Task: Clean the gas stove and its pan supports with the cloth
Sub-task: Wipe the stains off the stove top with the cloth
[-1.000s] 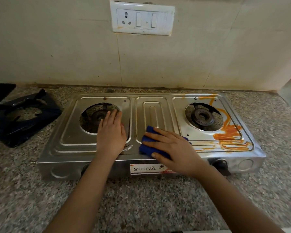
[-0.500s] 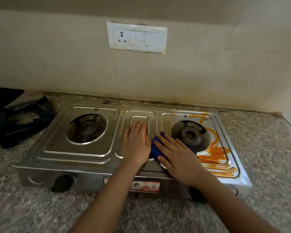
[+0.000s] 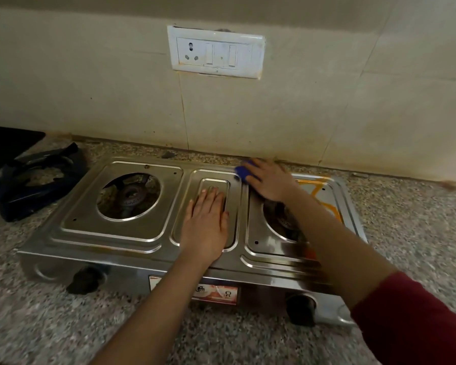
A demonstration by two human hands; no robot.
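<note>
A two-burner steel gas stove (image 3: 111,233) sits on the granite counter, its pan supports taken off. My left hand (image 3: 206,225) lies flat, fingers together, on the raised middle panel. My right hand (image 3: 269,180) presses a blue cloth (image 3: 244,172) onto the stove's back edge, just left of the right burner (image 3: 282,219). Orange stains (image 3: 324,198) streak the right burner plate, partly hidden by my right forearm. The left burner (image 3: 129,198) is bare. Dark pan supports (image 3: 34,180) lie stacked on the counter left of the stove.
A white switch and socket plate (image 3: 216,52) is on the tiled wall behind the stove. Two black knobs (image 3: 83,280) and a label sit on the stove's front. Speckled granite counter (image 3: 411,233) runs around the stove. A small dark crumb (image 3: 168,154) lies behind it.
My right hand has slid the cloth from the stove's front middle up to the back edge. My left hand moved from the left burner to the middle panel.
</note>
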